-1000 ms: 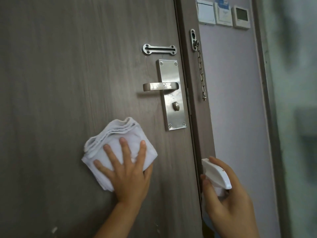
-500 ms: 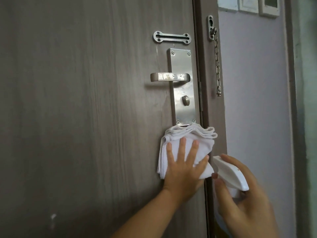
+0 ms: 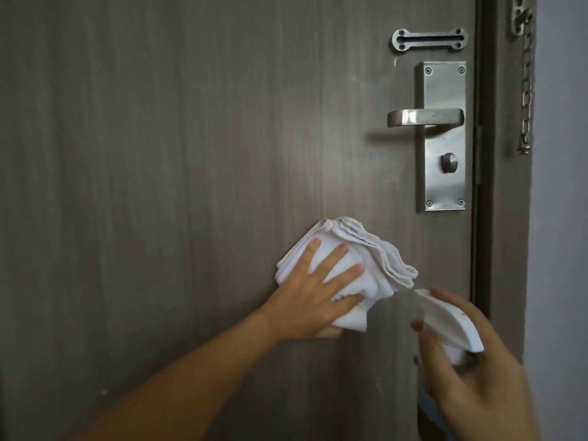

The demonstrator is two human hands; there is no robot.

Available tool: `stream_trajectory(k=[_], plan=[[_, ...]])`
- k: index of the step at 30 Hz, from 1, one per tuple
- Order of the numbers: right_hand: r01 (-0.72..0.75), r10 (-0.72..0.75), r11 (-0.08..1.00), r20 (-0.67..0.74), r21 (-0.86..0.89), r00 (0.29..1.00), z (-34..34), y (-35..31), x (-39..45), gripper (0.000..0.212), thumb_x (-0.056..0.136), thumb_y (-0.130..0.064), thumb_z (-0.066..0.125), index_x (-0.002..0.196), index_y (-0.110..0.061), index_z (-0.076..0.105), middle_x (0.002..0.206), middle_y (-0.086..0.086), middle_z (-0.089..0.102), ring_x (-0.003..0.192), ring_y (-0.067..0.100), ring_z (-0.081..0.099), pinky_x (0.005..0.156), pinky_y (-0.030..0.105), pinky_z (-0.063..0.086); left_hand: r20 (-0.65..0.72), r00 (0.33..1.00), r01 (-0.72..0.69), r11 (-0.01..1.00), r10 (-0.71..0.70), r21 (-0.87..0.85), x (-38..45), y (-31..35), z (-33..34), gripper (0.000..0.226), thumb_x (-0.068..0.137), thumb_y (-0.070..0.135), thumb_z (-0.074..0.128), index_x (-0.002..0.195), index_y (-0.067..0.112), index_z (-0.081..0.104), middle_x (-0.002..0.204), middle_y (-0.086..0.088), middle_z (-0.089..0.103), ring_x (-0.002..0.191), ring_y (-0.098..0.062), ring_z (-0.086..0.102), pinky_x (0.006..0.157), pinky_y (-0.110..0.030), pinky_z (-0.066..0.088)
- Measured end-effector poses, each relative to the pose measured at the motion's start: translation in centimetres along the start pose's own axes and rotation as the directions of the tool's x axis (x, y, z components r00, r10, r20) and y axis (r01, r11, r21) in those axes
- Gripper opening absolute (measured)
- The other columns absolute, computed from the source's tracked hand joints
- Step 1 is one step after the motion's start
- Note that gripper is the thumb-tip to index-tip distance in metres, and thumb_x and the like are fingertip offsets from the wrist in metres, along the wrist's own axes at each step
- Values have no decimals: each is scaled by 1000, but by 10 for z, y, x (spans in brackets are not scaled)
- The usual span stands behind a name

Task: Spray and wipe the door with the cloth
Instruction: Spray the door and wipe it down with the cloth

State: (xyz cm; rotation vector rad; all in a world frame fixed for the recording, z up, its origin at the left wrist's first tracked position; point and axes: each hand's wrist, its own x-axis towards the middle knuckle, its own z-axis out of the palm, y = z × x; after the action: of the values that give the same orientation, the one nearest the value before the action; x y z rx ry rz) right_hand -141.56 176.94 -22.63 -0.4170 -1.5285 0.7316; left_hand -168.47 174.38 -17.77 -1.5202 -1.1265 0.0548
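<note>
1. A white folded cloth (image 3: pixel 356 265) is lying flat against a dark wood-grain door (image 3: pixel 191 154), sitting in the lower middle of the frame, below and to the left of the metal lock plate (image 3: pixel 444 173).

2. The left hand (image 3: pixel 311 300) is pressing the cloth to the door with the palm down and the fingers (image 3: pixel 342 275) spread across it, so it is pinning the fabric flat, not clenching it. The forearm is reaching in from the lower left of the frame.

3. The cloth's loose folded edges are fanning toward the upper right, so its long axis is running diagonally from lower left to upper right.

4. The right hand (image 3: pixel 474 370) is holding a white spray bottle (image 3: pixel 451 323) in the lower right of the frame, fingers wrapping around it, with one finger sitting near the trigger area. The bottle's body is hidden by the hand.

5. The sprayer's nozzle is pointing up and left, nearly touching the cloth's right corner.

6. The unwiped stretch of door is lying mostly left of and above the cloth, so the left hand is the nearer one for the coming stroke.

7. A lever handle (image 3: pixel 424 117) is sitting on the lock plate, a slotted guard plate (image 3: pixel 429 40) above it, and a door chain (image 3: pixel 525 90) is hanging at the upper right edge.
</note>
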Motion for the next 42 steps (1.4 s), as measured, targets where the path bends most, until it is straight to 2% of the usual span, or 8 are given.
stream_trajectory(k=[7, 18, 21, 24, 30, 34, 39, 42], plan=[[-11, 0, 996, 131, 85, 991, 73, -18, -37, 50, 83, -11, 75, 126, -35, 66, 113, -13, 73, 100, 8, 72, 85, 43, 59, 14, 964, 265, 962, -267, 60, -161, -84, -53, 65, 95, 57, 64, 150, 25, 52, 159, -18, 40, 146, -56, 29, 106, -81, 27], [22, -136, 960, 393, 280, 909, 235, -44, -138, 56, 83, -5, 74, 128, -36, 66, 110, -28, 71, 91, -13, 67, 82, 2, 47, 86, 789, 589, 789, -608, 176, -350, -148, -97, 51, 99, 46, 53, 146, 25, 49, 158, -18, 42, 146, -53, 32, 111, -72, 33], [-32, -130, 946, 466, 323, 875, 287, -51, -174, 54, 86, -36, 76, 134, -53, 57, 122, -39, 62, 105, -18, 62, 93, 2, 44, 105, 729, 665, 736, -676, 123, -376, -159, -110, 49, 96, 41, 53, 138, 17, 62, 155, -16, 47, 144, -51, 37, 106, -71, 40], [-51, -129, 947, 520, 318, 844, 330, -57, -200, 51, 88, -71, 53, 137, -68, 38, 128, -52, 47, 111, -25, 53, 98, 0, 37, 148, 677, 723, 689, -721, 47, -387, -165, -123, 51, 99, 42, 49, 141, 15, 59, 156, -14, 46, 146, -49, 36, 108, -70, 40], [17, -173, 964, 580, 264, 796, 369, -75, -224, 57, 89, -26, 59, 143, -42, 47, 125, -26, 64, 111, -7, 63, 97, 21, 53, 207, 586, 809, 582, -784, -84, -380, -163, -135, 55, 98, 45, 48, 149, 25, 48, 162, -5, 37, 151, -43, 28, 103, -71, 43], [21, -136, 980, 586, 199, 799, 374, -80, -223, 62, 89, -26, 60, 144, -46, 41, 113, -25, 64, 98, -11, 63, 89, 12, 52, 210, 576, 818, 562, -790, -125, -377, -159, -133, 55, 98, 47, 44, 151, 37, 29, 162, 2, 26, 153, -38, 19, 113, -70, 33], [2, -99, 984, 539, 177, 836, 360, -78, -216, 61, 87, -21, 63, 146, -30, 50, 113, -29, 65, 95, -20, 60, 87, -4, 40, 213, 563, 826, 551, -798, -120, -382, -156, -121, 54, 100, 47, 44, 152, 38, 32, 166, -1, 28, 156, -38, 15, 119, -69, 22], [-49, -20, 990, 470, 133, 883, 336, -71, -204, 61, 87, -13, 71, 140, -39, 54, 98, -40, 61, 88, -19, 62, 81, -4, 42, 210, 552, 834, 537, -807, -127, -381, -154, -118, 55, 100, 49, 43, 152, 41, 28, 167, 0, 26, 156, -38, 13, 121, -67, 19]])
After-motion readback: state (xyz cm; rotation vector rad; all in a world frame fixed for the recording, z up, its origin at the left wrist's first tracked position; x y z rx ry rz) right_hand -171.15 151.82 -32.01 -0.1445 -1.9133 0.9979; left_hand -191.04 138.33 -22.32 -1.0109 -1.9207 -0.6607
